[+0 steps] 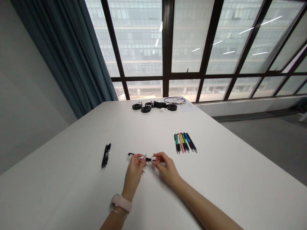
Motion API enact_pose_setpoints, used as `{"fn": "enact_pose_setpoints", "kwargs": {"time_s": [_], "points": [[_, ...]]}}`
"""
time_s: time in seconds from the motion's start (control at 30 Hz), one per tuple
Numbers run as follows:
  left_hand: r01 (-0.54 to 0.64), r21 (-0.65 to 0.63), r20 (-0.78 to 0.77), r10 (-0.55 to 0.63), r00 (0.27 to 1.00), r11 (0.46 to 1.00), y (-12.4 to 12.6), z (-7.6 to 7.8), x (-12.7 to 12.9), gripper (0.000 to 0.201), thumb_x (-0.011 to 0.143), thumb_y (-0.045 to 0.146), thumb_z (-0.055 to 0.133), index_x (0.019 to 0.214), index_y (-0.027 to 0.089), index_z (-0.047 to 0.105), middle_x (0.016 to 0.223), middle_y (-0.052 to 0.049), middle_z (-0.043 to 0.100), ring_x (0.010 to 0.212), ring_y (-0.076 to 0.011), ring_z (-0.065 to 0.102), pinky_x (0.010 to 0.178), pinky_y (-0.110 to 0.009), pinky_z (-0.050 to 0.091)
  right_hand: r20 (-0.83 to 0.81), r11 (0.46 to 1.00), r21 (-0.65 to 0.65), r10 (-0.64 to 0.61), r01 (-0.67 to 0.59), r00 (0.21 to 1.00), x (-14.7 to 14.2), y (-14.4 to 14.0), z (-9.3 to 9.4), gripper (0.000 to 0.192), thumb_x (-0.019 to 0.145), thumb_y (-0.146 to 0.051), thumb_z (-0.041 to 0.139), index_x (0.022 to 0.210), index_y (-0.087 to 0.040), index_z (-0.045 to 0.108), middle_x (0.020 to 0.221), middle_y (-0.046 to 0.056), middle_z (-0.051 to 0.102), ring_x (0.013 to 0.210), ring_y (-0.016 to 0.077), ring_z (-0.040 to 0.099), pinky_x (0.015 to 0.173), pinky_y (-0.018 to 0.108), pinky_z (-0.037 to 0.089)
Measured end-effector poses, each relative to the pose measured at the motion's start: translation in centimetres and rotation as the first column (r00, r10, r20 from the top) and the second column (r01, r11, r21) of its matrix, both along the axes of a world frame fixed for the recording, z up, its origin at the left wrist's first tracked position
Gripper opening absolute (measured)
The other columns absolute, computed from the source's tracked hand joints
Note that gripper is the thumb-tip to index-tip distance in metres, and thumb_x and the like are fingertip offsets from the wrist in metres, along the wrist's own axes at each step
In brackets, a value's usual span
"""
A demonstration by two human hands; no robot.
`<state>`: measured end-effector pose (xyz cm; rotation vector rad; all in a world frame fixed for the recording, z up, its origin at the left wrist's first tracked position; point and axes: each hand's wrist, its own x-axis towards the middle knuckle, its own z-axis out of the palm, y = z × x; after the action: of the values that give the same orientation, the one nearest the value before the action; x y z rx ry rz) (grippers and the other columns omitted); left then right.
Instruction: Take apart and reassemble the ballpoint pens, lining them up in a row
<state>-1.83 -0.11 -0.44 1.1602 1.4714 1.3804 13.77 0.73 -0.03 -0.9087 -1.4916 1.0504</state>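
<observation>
My left hand (137,166) is closed round the barrel of a pen (148,159) with a black grip and a black clip end. The pen lies roughly level above the table, its clip end pointing left. At its right end my right hand (164,164) pinches the tip between thumb and fingers, which partly hide it. Left of my hands, two black pens (106,156) lie side by side. To the right, a row of several coloured pens (184,142) includes green, pink, yellow, blue and black ones.
The white table (79,191) stretches towards the windows. Several black rolls (145,109) and a coiled black cable (174,100) lie at its far end, near a sheet of paper (189,107). A blue curtain (72,51) hangs at the left.
</observation>
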Motion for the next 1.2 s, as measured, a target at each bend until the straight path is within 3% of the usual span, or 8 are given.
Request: {"fn": "enact_pose_setpoints", "kwargs": {"time_s": [0.4, 0.63, 0.93, 1.2], "points": [[0.049, -0.008, -0.023, -0.049, 0.999, 0.999, -0.06, -0.35, 0.02, 0.038, 0.073, 0.051, 0.061, 0.092, 0.021, 0.047, 0.063, 0.003, 0.059, 0.061, -0.0152, 0.06, 0.042, -0.019, 0.036, 0.086, 0.997, -0.033, 0.071, -0.068, 0.994, 0.27, -0.19, -0.17, 0.017, 0.081, -0.024, 0.058, 0.098, -0.021, 0.059, 0.066, -0.004, 0.058, 0.061, 0.0123, 0.054, 0.061, 0.023, 0.042], [0.032, 0.0, -0.007, -0.032, 0.999, 0.999, -0.04, -0.16, 0.19, 0.042, 0.069, 0.053, 0.064, 0.092, 0.02, 0.05, 0.063, 0.002, 0.059, 0.062, -0.0167, 0.061, 0.042, -0.019, 0.036, 0.099, 0.997, -0.067, 0.051, -0.045, 0.994, 0.21, -0.37, 0.03, 0.016, 0.085, -0.032, 0.056, 0.095, -0.021, 0.059, 0.055, -0.006, 0.052, 0.053, 0.0116, 0.05, 0.052, 0.022, 0.036], [-0.003, 0.005, -0.002, 0.003, 1.0, 1.0, -0.06, -0.23, 0.13, 0.042, 0.07, 0.053, 0.063, 0.092, 0.02, 0.049, 0.062, 0.002, 0.061, 0.061, -0.0168, 0.062, 0.043, -0.02, 0.036, 0.042, 0.999, -0.036, -0.036, 0.037, 0.998, -0.23, 0.02, -0.61, 0.016, 0.078, -0.022, 0.061, 0.094, -0.021, 0.06, 0.069, -0.003, 0.056, 0.063, 0.0131, 0.053, 0.062, 0.024, 0.042], [0.011, 0.005, -0.008, -0.011, 1.0, 1.0, -0.09, -0.29, -0.03, 0.039, 0.074, 0.05, 0.061, 0.095, 0.02, 0.048, 0.067, 0.0, 0.064, 0.065, -0.0175, 0.063, 0.045, -0.021, 0.038, 0.039, 0.998, 0.0, -0.059, 0.059, 0.997, -0.19, 0.06, -0.63, 0.015, 0.081, -0.028, 0.06, 0.093, -0.019, 0.063, 0.08, 0.002, 0.064, 0.072, 0.0155, 0.058, 0.069, 0.027, 0.046]]}}
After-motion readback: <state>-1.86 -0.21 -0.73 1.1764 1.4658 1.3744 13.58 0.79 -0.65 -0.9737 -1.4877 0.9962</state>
